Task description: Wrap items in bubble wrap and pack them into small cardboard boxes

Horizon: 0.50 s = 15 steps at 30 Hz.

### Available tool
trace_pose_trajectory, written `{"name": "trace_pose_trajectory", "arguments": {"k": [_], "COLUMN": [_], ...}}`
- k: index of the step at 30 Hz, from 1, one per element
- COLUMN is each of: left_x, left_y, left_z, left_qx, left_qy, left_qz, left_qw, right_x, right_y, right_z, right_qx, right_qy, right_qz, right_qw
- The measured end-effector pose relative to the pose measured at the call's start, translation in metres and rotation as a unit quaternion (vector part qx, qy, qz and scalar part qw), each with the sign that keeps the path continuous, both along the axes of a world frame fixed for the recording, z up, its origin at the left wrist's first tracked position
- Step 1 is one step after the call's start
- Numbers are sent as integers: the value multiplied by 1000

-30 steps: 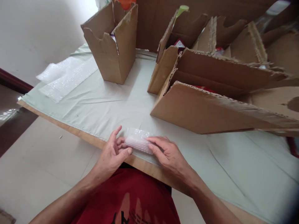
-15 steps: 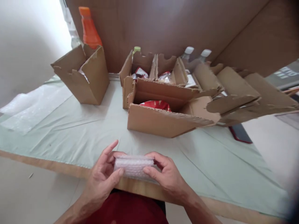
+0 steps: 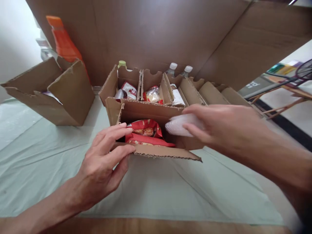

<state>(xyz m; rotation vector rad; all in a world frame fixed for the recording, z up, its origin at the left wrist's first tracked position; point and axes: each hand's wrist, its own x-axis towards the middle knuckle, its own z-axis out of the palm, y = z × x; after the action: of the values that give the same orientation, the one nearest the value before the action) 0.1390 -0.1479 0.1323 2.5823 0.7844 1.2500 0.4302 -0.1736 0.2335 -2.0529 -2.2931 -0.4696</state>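
My right hand [image 3: 216, 123] holds a bubble-wrapped roll [image 3: 181, 125] between thumb and fingers, over the right part of the front cardboard box [image 3: 161, 151]. Red food packets [image 3: 146, 131] lie inside that box, to the left of the roll. At the box's front left corner, my left hand [image 3: 104, 157] grips the cardboard wall, with fingertips over the opening and the thumb on the front edge.
Behind stands a row of open cardboard boxes [image 3: 168, 87] with packets in some. Bottles with white caps [image 3: 173, 66] rise behind them. At left are another open box [image 3: 73, 94] and an orange bottle [image 3: 64, 45]. A large cardboard panel [image 3: 151, 32] backs the table.
My left hand has let go of the roll and taken the box's left front edge. My right hand has carried the roll forward and right over the box. The view has shifted closer.
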Motion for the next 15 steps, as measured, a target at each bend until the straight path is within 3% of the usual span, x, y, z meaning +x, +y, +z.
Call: {"name": "trace_pose_trajectory", "arguments": {"k": [3,6,8,11,15], "left_x": [1,3,4,0,-22], "left_y": [-2,0,2,0,-8], "left_z": [-1,1,2,0,-18], "left_qx": [-8,-10,-10,-9,-53], "left_qy": [-13,-16,-13,-22,-88], "left_qz": [4,0,-5,9,74], "left_qw": [1000,1000,1000,1000,992], "right_x": [-14,-21,-22,-13,21], "right_y": [42,68,73,51,-39], "right_z": [-35,-71,-79,-59,-17], "right_qx": [-102,-154,-189,-155,78], "right_qy": [-48,0,23,29,93], "right_qz": [10,64,69,59,0], "right_qw": [994,986,979,986,993]}}
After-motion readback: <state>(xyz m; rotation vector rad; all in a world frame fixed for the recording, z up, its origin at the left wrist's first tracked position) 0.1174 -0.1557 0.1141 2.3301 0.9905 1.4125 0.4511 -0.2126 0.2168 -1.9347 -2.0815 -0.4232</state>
